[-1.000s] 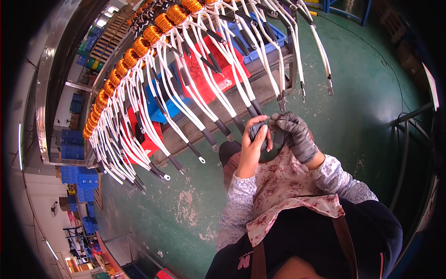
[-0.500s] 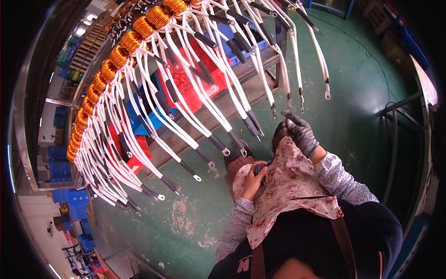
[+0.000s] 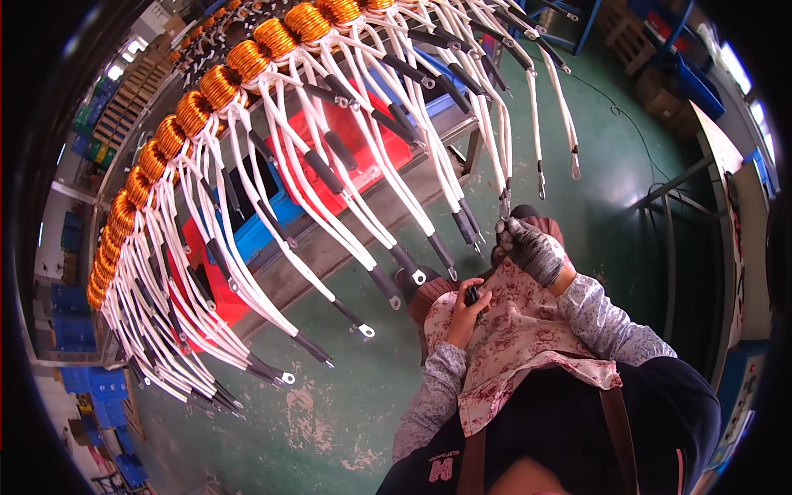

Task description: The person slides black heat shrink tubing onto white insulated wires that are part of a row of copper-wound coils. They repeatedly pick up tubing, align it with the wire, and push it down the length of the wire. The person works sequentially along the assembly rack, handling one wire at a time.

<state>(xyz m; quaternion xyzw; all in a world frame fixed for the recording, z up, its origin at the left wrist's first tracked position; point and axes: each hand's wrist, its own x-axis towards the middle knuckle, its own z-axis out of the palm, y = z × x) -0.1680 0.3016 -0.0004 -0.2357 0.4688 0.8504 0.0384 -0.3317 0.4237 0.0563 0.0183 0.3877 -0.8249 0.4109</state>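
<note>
A row of copper-wound ring coils [image 3: 247, 59] hangs along the left and top, with white-sleeved leads [image 3: 396, 177] fanning down toward me. Many leads have black tubing and end in metal ring lugs [image 3: 419, 277]. My right hand [image 3: 535, 254], in a grey glove, is raised with its fingertips pinched at the lug end of a white lead [image 3: 502, 144]. Bare and lower, my left hand [image 3: 466, 318] is closed around a small black object [image 3: 472, 294]; the fingers hide most of it and its kind is unclear.
Behind the leads, red bins [image 3: 346, 136] and a blue bin [image 3: 268, 231] sit on a metal-framed bench [image 3: 330, 239]. At right stands a table with metal legs [image 3: 672, 194]. A thin cable [image 3: 615, 107] lies on the green floor [image 3: 305, 404].
My right hand has come up to the end of a lead and its fingertips now meet the lug. My left hand has shifted slightly right and up. The view has also shifted.
</note>
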